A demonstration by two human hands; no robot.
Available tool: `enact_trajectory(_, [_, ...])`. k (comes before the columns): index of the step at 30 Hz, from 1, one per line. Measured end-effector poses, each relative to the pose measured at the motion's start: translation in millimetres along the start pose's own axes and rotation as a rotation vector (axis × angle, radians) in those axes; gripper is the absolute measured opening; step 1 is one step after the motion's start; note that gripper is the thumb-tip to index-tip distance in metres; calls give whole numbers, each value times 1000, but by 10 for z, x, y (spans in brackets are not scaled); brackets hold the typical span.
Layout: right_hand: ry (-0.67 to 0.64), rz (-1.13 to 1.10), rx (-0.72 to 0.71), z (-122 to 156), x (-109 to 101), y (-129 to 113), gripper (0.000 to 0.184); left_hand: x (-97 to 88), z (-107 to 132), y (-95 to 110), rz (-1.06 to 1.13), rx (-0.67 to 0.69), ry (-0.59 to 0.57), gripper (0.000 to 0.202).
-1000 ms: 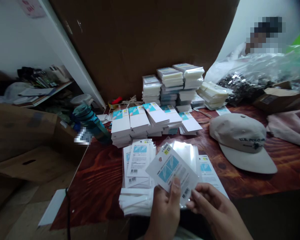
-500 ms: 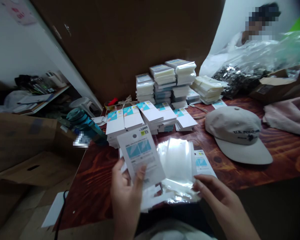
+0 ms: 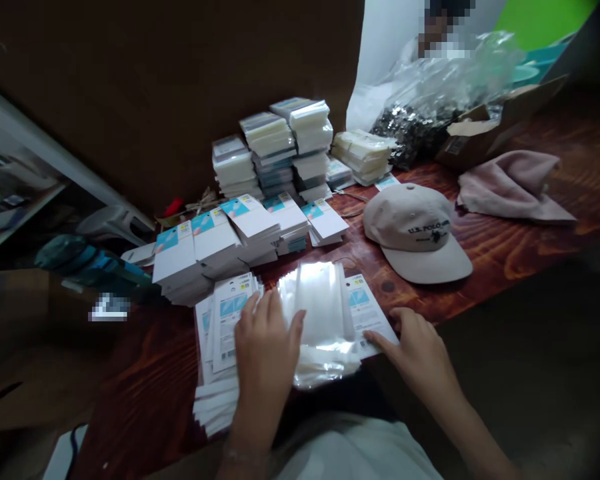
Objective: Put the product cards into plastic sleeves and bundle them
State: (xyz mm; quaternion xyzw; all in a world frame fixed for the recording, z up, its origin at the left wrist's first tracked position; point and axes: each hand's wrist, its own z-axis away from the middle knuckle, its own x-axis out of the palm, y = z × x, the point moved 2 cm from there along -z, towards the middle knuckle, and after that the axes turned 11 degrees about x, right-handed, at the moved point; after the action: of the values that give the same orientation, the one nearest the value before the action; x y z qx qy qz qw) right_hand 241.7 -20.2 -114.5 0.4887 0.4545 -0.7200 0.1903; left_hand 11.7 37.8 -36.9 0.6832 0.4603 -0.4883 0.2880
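My left hand (image 3: 266, 350) lies flat, fingers spread, on a pile of white printed cards (image 3: 225, 323) at the near edge of the wooden table (image 3: 505, 247). Its thumb reaches toward a stack of clear plastic sleeves (image 3: 320, 313) just to the right. My right hand (image 3: 414, 347) rests open on the table, fingertips touching a printed card (image 3: 364, 310) that pokes out from under the sleeves. Neither hand holds anything.
Rows of white card stacks (image 3: 215, 247) and taller stacks (image 3: 275, 150) stand behind. A beige cap (image 3: 415, 230), a pink cloth (image 3: 510, 193), a cardboard box (image 3: 485, 123) and a clear bag of dark small parts (image 3: 420, 113) lie right. A teal bottle (image 3: 87, 263) lies left. Another person sits at the back.
My left hand has put the card it held down on the left pile and now lies flat on it. The right hand stays by the sleeves. The view has swung right.
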Motion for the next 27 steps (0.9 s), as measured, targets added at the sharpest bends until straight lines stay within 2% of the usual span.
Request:
enact_trajectory(3, [-9, -44, 10, -29, -10, 53, 31, 244, -129, 258, 10, -3, -293, 54])
enact_trajectory(5, [-4, -60, 13, -23, -8, 72, 28, 359, -142, 306, -4, 3, -381, 54])
enact_trajectory(7, [12, -75, 15, -5, -6, 79, 29, 418, -119, 294, -25, 17, -396, 53])
enact_trajectory(12, [68, -75, 51, 28, -48, 131, 30, 429, -65, 260, -24, 28, -353, 47])
enact_trajectory(16, [125, -7, 123, 38, -131, 233, 40, 385, -79, 291, 23, 23, -285, 40])
enact_trajectory(21, [69, -80, 208, 53, -156, 296, 51, 224, -126, 290, 106, -28, -180, 42])
enact_trajectory(23, [34, -151, 219, 46, -158, 289, 50, 133, -145, 287, 210, -61, -103, 44])
enact_trajectory(27, [-56, -323, 268, 7, -204, 258, 36, -7, -153, 291, 554, -169, 106, 48])
